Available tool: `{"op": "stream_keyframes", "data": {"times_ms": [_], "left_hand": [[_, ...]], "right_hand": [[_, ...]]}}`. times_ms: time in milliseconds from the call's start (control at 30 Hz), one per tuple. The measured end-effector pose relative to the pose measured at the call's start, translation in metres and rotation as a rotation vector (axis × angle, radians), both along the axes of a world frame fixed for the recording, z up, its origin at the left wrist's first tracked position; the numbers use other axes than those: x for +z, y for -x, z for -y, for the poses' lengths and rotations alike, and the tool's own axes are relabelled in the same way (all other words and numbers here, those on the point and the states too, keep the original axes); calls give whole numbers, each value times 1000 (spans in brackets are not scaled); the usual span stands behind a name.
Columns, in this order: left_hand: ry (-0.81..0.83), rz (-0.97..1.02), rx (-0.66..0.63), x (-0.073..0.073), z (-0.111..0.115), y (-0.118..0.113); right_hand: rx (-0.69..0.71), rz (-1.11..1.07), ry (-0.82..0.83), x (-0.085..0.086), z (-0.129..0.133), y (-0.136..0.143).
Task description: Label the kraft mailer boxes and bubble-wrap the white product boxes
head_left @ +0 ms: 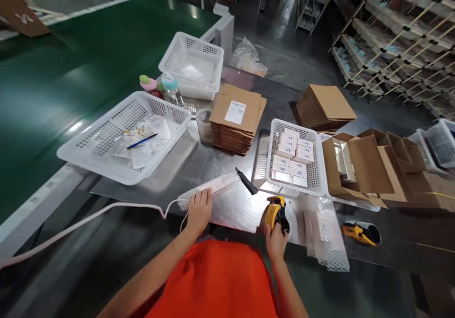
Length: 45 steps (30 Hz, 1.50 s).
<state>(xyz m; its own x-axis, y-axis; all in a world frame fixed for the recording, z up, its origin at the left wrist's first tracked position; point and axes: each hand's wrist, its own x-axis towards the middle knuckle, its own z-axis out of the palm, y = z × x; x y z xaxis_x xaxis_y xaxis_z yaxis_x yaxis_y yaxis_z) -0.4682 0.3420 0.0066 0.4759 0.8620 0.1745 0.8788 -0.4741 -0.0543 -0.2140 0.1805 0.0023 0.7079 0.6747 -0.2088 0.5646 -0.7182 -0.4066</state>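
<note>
My left hand [199, 211] lies over the near end of a long, narrow bubble-wrapped package [223, 182], fingers bent onto it and holding it down on the metal table. My right hand [276, 242] is closed around a yellow and black tape dispenser [273, 213] at the table's front edge. A black utility knife [246, 181] lies at the package's far end, pointing toward it. A white cord [142, 205] runs in from the left and passes by my left hand. To the right of the dispenser are sheets of bubble wrap [329, 235] hanging over the edge.
A white basket [316, 166] holds small white boxes; beside it stands an open carton [369, 164]. Flattened cardboard boxes [234, 114] are stacked behind. Another basket [135, 178] holds plastic bags and a blue pen. A second tape dispenser [360, 233] lies right. A green conveyor [106, 38] borders the left.
</note>
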Motion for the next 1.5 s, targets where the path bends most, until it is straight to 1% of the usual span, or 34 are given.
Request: {"op": "stream_keyframes", "data": {"times_ms": [67, 133, 167, 233, 267, 333, 400, 467, 500, 567, 633, 700, 767, 833, 900, 933, 1033, 1100, 1133, 1200, 1267, 1367, 1433, 1500], "left_hand": [[12, 58, 9, -1, 6, 2], [25, 114, -5, -6, 11, 5], [32, 132, -17, -8, 14, 7], [44, 149, -42, -15, 18, 12], [48, 157, -51, -19, 19, 13], [56, 182, -58, -25, 21, 15], [70, 215, -52, -27, 20, 15], [94, 256, -15, -23, 16, 13], [109, 277, 14, -18, 12, 11], [132, 310, 82, -4, -1, 8], [152, 312, 141, 13, -18, 7], [216, 290, 171, 26, -35, 7], [320, 241, 166, 32, -48, 9], [401, 183, 136, 32, -55, 12], [428, 137, 100, 29, -58, 14], [432, 123, 93, 27, -58, 14], [458, 92, 94, 25, -61, 16], [472, 61, 96, 27, -62, 16], [473, 37, 80, 29, -62, 16], [467, -23, 21, 35, -61, 15], [476, -70, -23, 40, -60, 12], [525, -95, -3, 47, -64, 6], [603, -89, 23, 49, -71, 0], [704, -77, 41, 50, -79, -7]], "right_hand": [[13, -146, -110, 22, 8, 1], [12, -363, -284, 48, 2, 14], [6, -468, -373, 61, -9, 26], [15, -605, -488, 80, -42, 56], [35, -644, -518, 87, -62, 72], [95, -689, -535, 92, -102, 101], [137, -693, -498, 89, -129, 120], [144, -677, -456, 82, -140, 128], [142, -667, -441, 78, -141, 129], [145, -652, -431, 71, -139, 127], [157, -641, -419, 67, -137, 123], [168, -642, -404, 65, -139, 122], [168, -650, -397, 63, -143, 123], [157, -665, -393, 61, -142, 125], [146, -689, -385, 58, -131, 126], [140, -701, -379, 56, -121, 127], [113, -715, -346, 51, -72, 124], [83, -716, -314, 46, -38, 121], [69, -705, -289, 43, -26, 120], [52, -665, -229, 35, -14, 119], [48, -613, -175, 26, -22, 121], [43, -569, -119, 18, -56, 125], [32, -530, -66, 18, -80, 126], [20, -487, 4, 23, -101, 125]]}}
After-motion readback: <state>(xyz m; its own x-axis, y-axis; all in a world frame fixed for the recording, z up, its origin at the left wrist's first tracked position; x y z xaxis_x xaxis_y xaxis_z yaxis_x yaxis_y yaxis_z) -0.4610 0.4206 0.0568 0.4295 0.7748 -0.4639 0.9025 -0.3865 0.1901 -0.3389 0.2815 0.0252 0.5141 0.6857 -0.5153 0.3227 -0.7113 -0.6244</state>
